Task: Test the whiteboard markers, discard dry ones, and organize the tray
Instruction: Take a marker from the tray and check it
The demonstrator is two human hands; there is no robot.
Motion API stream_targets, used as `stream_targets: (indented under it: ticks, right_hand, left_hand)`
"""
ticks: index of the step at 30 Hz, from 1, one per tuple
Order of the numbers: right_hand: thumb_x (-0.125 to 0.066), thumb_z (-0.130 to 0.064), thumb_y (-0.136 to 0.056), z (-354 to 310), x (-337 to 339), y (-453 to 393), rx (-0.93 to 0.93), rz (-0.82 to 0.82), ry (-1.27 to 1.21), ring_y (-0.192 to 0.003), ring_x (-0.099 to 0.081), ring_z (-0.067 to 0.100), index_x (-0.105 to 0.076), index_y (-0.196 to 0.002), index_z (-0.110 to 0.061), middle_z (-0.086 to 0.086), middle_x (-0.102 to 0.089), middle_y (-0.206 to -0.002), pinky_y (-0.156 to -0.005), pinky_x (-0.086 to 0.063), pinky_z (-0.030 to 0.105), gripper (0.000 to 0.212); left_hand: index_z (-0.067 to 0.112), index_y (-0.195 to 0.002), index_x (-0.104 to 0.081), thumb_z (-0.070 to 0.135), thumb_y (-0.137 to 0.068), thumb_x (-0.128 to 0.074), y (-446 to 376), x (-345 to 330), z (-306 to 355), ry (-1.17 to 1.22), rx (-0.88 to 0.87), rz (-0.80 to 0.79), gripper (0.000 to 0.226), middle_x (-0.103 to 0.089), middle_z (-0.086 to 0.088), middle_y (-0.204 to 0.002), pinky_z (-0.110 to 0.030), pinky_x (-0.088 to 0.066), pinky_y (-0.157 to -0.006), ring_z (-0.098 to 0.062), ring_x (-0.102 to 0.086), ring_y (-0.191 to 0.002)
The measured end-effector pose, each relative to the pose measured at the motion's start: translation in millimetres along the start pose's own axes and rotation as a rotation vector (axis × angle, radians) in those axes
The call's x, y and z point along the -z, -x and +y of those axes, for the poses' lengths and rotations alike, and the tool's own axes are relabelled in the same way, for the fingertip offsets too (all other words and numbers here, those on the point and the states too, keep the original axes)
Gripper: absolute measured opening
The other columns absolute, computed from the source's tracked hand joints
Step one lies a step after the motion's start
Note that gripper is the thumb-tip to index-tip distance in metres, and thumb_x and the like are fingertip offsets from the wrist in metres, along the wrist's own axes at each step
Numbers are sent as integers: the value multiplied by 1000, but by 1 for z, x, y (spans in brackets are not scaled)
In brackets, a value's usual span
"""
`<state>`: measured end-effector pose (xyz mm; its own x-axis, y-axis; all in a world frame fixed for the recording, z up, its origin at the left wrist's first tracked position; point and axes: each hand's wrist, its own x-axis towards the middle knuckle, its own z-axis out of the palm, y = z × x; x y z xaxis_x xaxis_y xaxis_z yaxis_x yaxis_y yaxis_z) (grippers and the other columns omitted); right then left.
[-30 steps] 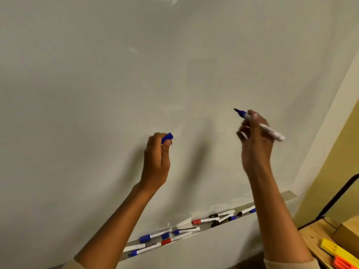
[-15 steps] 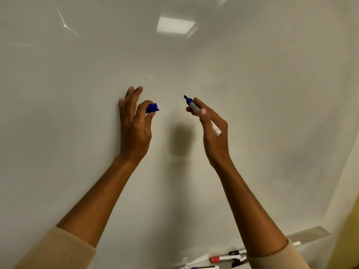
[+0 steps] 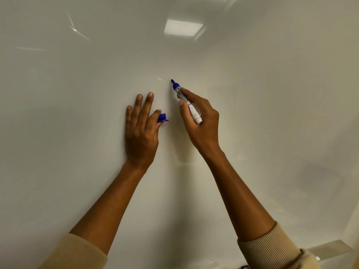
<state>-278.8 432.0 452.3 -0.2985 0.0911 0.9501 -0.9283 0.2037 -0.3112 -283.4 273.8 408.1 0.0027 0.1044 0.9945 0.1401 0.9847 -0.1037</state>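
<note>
The blue whiteboard marker, uncapped, sits pinched in the right hand, tip at the whiteboard just above the fingers, likely poised to test its ink. The left hand pinches the blue cap, other fingers flat on the board as a brace. Half a second ago both hands were raised off it.

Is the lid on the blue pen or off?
Off. The blue-tipped white whiteboard marker in the right hand shows its bare tip; the left hand pinches the small blue plastic cap.
</note>
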Motion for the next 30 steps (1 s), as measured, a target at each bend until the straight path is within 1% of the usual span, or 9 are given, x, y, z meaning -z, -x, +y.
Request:
stream_targets:
  ticks: [3,6,10,15,20,22,25,28,30]
  right_hand:
    - [-62,-15,-97,6,2,-8,-35,104,-40,-109,-67,14,-65,-129,-8,4,-70,-124,-92,-58,38,33]
    - [-61,-16,-97,8,6,-7,-75,180,-22,-108,-68,14,-66,-129,-9,2,-70,-123,-91,-58,39,33]
    - [-64,-14,-93,10,9,15,1,105,65,-105,-68,14,-69,-123,-6,4,-72,-117,-91,-57,35,31]
    - [-64,-12,-94,21,22,31,-76,194,22,-103,-70,13,-70,-122,-8,2,-73,-116,-87,-59,42,30]
    - [-64,-17,-93,20,31,51,-49,75,74,-102,-69,14,-71,-120,-8,3,-73,-113,-87,-58,40,29]
    - [-64,-15,-94,21,40,50,-119,117,44,-104,-70,13,-71,-120,-11,1,-74,-113,-89,-57,42,27]
    - [-63,-12,-96,15,50,48,-288,139,-61,-104,-71,11,-72,-119,-11,1,-75,-112,-93,-57,40,25]
    - [-62,-15,-98,4,64,51,-407,102,-249,-105,-72,18,-70,-119,-10,6,-75,-110,-97,-55,43,23]
    - [-61,-20,-98,-4,74,60,-472,48,-378,-106,-71,24,-68,-118,-10,12,-74,-109,-98,-54,47,23]
  left_hand:
    - [6,-123,-61,23,-102,-48,0,0,0,-3,7,-3,30,-43,-15,-149,-48,-25,-118,-35,-34,-142]
    - [7,-122,-61,24,-102,-48,-1,0,1,4,7,3,30,-43,-15,-149,-48,-26,-118,-35,-34,-142]
    - [6,-121,-62,25,-103,-44,-1,1,2,11,18,-4,31,-42,-15,-150,-49,-26,-118,-35,-33,-143]
    - [7,-117,-63,24,-103,-47,-2,2,2,21,17,-5,27,-42,-14,-150,-50,-27,-118,-33,-32,-143]
    - [8,-118,-61,22,-101,-50,-2,3,3,45,34,-29,25,-40,-14,-151,-50,-25,-118,-33,-30,-144]
    - [8,-115,-61,22,-101,-50,-3,5,5,87,47,-36,23,-41,-13,-151,-51,-24,-119,-33,-30,-144]
    - [7,-109,-62,23,-101,-49,-4,10,8,164,64,-56,23,-41,-14,-151,-52,-21,-120,-33,-30,-145]
    - [7,-108,-62,18,-97,-58,-3,19,13,257,101,-95,16,-40,-14,-151,-55,-20,-119,-32,-27,-146]
    - [5,-112,-62,13,-94,-62,1,25,20,365,121,-130,20,-44,-14,-149,-56,-25,-117,-30,-30,-145]
